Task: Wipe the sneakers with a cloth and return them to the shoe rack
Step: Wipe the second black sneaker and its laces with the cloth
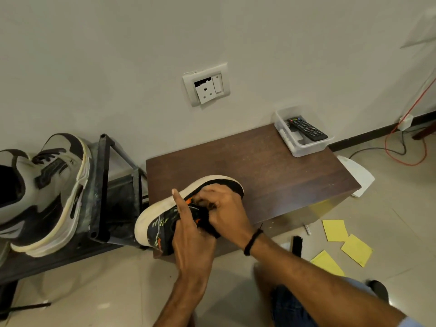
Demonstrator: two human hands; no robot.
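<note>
The black sneaker with white sole and orange marks (162,223) lies on its side across the near corner of the dark wooden low table (271,173), just beside the dark metal shoe rack (103,185). The left hand (188,234) grips its collar with the forefinger straight. The right hand (226,208) curls into the laces, and the two hands touch.

The sneaker (162,223) on the dark brown wood-grain bench (271,166) is black with orange patches, pale green scribbled lines and a white sole. On the dark grey shoe rack (103,185) at left, a pair of sneakers (47,185) is grey-beige and black with cream soles. The remote (306,128) is black, the floor sheets (335,230) are yellow, and the cable (410,164) is orange-red.
</note>
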